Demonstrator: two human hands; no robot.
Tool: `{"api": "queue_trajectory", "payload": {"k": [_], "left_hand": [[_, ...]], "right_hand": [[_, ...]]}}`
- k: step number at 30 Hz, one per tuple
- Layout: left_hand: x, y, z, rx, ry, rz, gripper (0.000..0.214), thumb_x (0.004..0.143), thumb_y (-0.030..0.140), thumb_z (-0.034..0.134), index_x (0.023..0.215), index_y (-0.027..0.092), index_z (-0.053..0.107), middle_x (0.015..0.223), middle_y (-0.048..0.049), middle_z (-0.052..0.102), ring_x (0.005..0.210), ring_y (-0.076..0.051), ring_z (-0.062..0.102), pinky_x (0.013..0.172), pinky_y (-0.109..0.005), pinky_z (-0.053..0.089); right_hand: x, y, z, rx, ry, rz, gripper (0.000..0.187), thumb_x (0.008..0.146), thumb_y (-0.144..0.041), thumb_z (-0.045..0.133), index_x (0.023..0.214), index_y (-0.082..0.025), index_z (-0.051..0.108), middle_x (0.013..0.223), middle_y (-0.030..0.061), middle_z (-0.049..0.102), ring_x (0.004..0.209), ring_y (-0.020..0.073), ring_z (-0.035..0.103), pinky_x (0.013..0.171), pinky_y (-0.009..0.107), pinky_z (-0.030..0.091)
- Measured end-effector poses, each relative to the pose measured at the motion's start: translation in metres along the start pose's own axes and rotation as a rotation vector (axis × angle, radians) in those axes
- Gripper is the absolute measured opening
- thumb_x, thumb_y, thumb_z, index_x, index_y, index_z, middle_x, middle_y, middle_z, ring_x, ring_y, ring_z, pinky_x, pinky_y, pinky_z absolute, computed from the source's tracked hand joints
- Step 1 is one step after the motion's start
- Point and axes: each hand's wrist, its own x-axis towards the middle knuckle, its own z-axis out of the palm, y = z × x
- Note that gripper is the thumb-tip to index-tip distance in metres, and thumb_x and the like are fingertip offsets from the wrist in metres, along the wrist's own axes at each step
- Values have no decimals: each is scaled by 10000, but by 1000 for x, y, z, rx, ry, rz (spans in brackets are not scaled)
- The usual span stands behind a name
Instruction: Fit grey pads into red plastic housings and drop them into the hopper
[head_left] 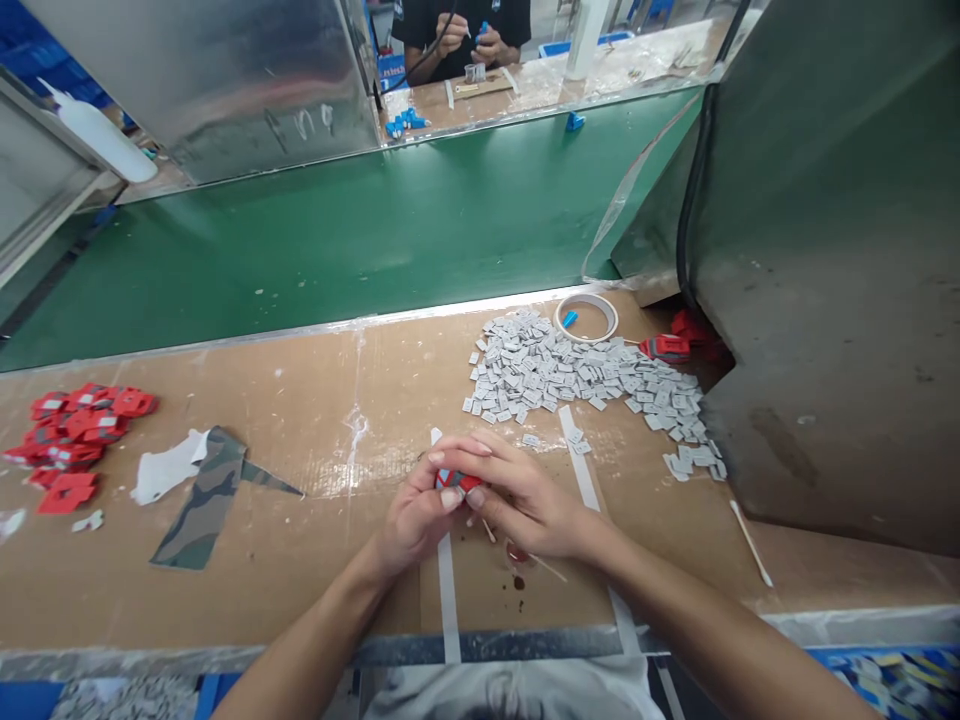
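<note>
My left hand [420, 510] and my right hand [536, 500] meet over the middle of the bench, both closed around a small red plastic toy part with grey areas [457, 482]. Fingers hide most of its shape. Just beneath, a cotton swab [489, 532] shows between the hands; whether a finger touches it I cannot tell. A small clear dish with reddish liquid [517, 552] sits below my right hand, close to a thin stick [549, 568] and dark drops. Beyond my fingers spreads a heap of small grey rectangular pieces [540, 365].
Red parts [82, 425] are piled at left, near a camouflage cloth scrap [201, 500]. A tape roll [615, 322] touches the grey heap. Metal housing [840, 300] bounds the right. A green conveyor belt [337, 240] runs across; beyond it a co-worker's hands [487, 45] hold blue parts.
</note>
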Motion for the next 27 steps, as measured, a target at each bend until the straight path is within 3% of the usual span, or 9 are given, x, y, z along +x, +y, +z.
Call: {"api": "queue_trajectory", "payload": {"k": [4,11,15,21,23,27], "left_hand": [[-2,2,-3,-50,3,-92,370,846,315,697,1203,253,619,860,-10,570,737,-121,528,672,-226,467],[-6,-2,-7,-81,-33,-133,429,869,387,686,1254,241,567,876,-29,585,772,-146,564,693,-262,486],[-4,-5,-8,-157,-138,-142,389,914,404,630,1266,263,544,782,-6,562,639,-115,535,599,-225,461],[-1,-5,-8,-240,-259,-197,375,969,512,481,1024,178,641,652,30,478,451,-57,346,506,-200,403],[0,-4,-5,-236,-209,-184,386,963,527,491,1036,176,635,655,24,494,476,-73,406,522,-206,410],[4,-3,2,-157,33,-62,391,938,477,585,1249,247,525,856,-16,606,710,-130,571,676,-254,476]], "right_hand": [[0,-1,-5,17,-22,22,415,1020,-245,459,1433,-277,487,1307,96,586,1226,214,543,1038,435,482],[-3,-3,-9,38,-35,42,475,988,-337,521,1454,-253,481,1317,126,583,1233,242,555,1022,450,482],[-4,-2,-12,-6,-55,60,567,937,-379,608,1465,-232,465,1360,140,569,1233,249,563,1020,438,482],[-3,-3,-14,-10,-28,61,525,980,-380,542,1468,-215,442,1345,133,589,1178,221,593,1000,399,496],[-3,-2,-13,-25,4,63,491,992,-355,511,1460,-225,440,1301,126,603,1169,221,594,990,404,502],[-1,0,-9,-70,180,43,480,954,-374,575,1396,-245,439,1277,127,567,1188,253,567,972,452,517]]}}
